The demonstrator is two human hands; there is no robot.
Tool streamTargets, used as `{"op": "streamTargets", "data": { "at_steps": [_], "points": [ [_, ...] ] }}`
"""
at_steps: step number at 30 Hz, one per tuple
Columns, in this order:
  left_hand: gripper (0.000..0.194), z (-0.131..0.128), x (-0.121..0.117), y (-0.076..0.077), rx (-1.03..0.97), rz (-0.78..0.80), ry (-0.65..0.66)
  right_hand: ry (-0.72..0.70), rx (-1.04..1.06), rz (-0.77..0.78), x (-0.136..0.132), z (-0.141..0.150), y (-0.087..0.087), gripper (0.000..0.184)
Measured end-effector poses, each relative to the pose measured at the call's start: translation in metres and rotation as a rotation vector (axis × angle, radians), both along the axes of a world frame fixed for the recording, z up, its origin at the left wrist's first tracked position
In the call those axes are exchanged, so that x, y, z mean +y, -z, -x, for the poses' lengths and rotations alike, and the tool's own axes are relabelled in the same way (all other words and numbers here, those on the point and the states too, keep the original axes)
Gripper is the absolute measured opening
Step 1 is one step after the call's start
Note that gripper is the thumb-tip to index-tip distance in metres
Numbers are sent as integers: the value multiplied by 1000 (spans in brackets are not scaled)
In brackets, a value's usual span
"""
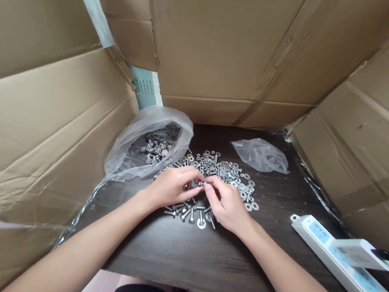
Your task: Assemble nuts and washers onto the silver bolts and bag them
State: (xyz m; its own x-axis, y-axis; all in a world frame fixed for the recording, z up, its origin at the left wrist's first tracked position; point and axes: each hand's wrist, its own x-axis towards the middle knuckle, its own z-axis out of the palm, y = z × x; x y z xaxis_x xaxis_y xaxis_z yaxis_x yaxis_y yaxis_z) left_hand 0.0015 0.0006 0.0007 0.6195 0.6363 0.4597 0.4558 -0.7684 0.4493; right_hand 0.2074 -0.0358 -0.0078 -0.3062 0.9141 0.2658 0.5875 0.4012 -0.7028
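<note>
My left hand [174, 185] and my right hand [226, 203] meet over a heap of loose hardware. Between their fingertips is a small metal bolt [201, 183]. The left thumb and fingers pinch one end of it, and the right thumb and forefinger close on the other end; whether a nut or washer is on it there is hidden. Behind and right of my hands spread washers and nuts [228, 170]. Closer to me, several bolts [191, 215] lie on the dark table [182, 252], some with a washer on them.
An open plastic bag [123, 156] holding more bolts stands at the back left. A smaller crumpled clear bag [262, 154] lies at the back right. Along the right edge runs a white power strip [342, 270] with a plugged-in adapter [361, 253]. Cardboard walls [227, 42] enclose the table.
</note>
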Motion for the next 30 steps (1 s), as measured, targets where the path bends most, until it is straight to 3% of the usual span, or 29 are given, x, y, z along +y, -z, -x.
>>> {"op": "streamTargets", "data": {
  "at_steps": [30],
  "points": [
    [17,0,1,0,-18,-23,13,-33,-3,4,-1,0,0,21]
  ]
}}
